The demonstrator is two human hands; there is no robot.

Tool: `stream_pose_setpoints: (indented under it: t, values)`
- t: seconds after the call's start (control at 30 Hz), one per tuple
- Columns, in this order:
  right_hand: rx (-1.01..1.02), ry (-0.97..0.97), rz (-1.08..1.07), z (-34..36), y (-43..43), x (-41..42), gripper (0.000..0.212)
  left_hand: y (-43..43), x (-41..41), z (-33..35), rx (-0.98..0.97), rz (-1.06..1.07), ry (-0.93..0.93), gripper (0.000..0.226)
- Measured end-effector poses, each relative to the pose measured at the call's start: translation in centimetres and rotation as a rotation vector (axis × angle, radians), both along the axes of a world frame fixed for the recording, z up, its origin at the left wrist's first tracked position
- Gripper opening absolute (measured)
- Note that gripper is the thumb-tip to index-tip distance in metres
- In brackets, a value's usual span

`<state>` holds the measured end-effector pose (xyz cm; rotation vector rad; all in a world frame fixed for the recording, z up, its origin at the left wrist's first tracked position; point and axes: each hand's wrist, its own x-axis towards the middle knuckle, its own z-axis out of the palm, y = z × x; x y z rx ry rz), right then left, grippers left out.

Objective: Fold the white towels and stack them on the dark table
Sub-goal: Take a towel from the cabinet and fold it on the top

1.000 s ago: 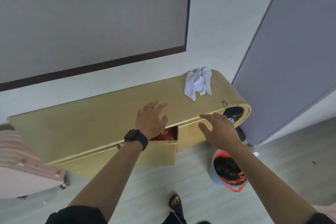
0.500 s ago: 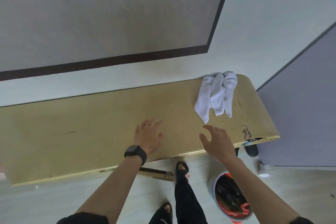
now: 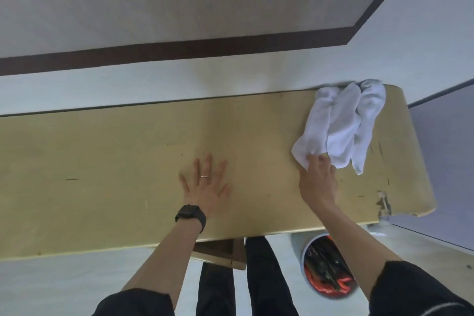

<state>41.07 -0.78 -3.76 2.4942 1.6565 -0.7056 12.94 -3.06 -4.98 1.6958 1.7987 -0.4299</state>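
A crumpled heap of white towels [image 3: 341,123] lies at the far right end of a long yellowish wooden table [image 3: 123,161]. My right hand [image 3: 318,182] reaches onto the heap's near left corner, and its fingers pinch the cloth there. My left hand [image 3: 205,185] rests flat on the middle of the tabletop with its fingers spread, holding nothing. A black watch sits on that wrist and a ring on one finger.
The table stands against a white wall under a grey panel with a dark border. A half-open drawer [image 3: 220,251] sticks out below the front edge. A white bin [image 3: 325,272] with dark and red contents stands on the floor at right, next to a grey door [image 3: 446,161].
I have stepped closer to the table. My right hand moved forward and right onto the towels and took hold of a corner. My left hand settled flat on the tabletop.
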Motion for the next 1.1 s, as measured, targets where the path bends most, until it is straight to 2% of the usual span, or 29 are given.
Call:
stream_pose_setpoints:
  t: [0.13, 0.3, 0.37, 0.43, 0.53, 0.63, 0.83, 0.97, 1.1]
  values:
    - [0.027, -0.019, 0.073, 0.2, 0.3, 0.1, 0.017, 0.1, -0.8, -0.7, -0.047, -0.056, 0.014, 0.065]
    - [0.222, 0.127, 0.153, 6.2, 1.4, -1.5, 0.020, 2.5, -0.2, 4.0, -0.179, -0.029, -0.080, 0.072]
    - [0.296, 0.209, 0.215, 9.8, 1.7, -2.6, 0.021, 3.8, 0.5, 7.4, -0.076, 0.044, -0.199, 0.075]
    - [0.336, 0.291, 0.251, 13.7, 2.0, -3.7, 0.020, 4.8, 1.3, 11.3, 0.113, 0.081, -0.349, 0.072]
    - [0.298, 0.402, 0.279, 19.0, 2.4, -5.6, 0.020, 5.3, 2.7, 17.1, 0.355, 0.055, -0.496, 0.063]
    - [0.318, 0.481, 0.284, 23.0, 2.4, -7.4, 0.016, 5.2, 2.7, 21.0, 0.531, 0.017, -0.495, 0.048]
    - [0.362, 0.480, 0.331, 27.0, 1.7, -9.9, 0.012, 2.9, -0.4, 23.7, 0.890, -0.094, -0.441, 0.021]
    - [0.374, 0.556, 0.358, 28.2, 0.8, -12.0, 0.006, 2.1, -4.2, 25.0, 0.907, -0.077, -0.418, 0.009]
    - [0.335, 0.615, 0.323, 28.3, 0.3, -13.3, 0.008, 2.1, -8.1, 24.3, 0.791, -0.099, -0.339, 0.025]
